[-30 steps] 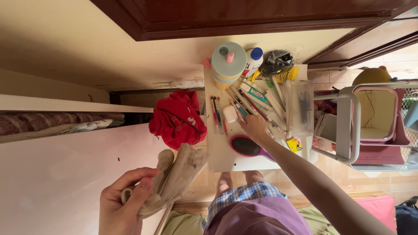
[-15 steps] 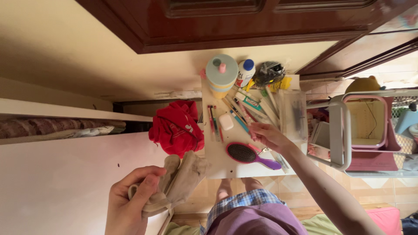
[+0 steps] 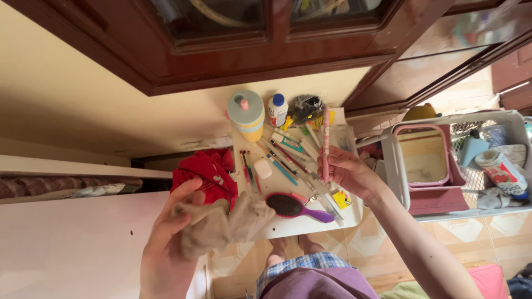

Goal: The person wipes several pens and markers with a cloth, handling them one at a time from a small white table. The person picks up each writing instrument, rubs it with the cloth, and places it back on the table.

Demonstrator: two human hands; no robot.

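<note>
Dark red-brown wooden cabinet doors hang above a small white table (image 3: 288,224) crowded to its edges. On it lie a black-and-purple oval hairbrush (image 3: 293,206), a heap of pens and pencils (image 3: 288,160), a pale blue round tub (image 3: 246,113) and a crumpled red cloth (image 3: 202,174). The right hand (image 3: 346,171) pinches a slim pink patterned pen (image 3: 326,141) upright above that heap. The left hand (image 3: 169,243) clutches a bunched beige cloth (image 3: 227,224) over the table's near corner. That dangling cloth could sweep the hairbrush off; a loose pinch could drop the pen among the others.
</note>
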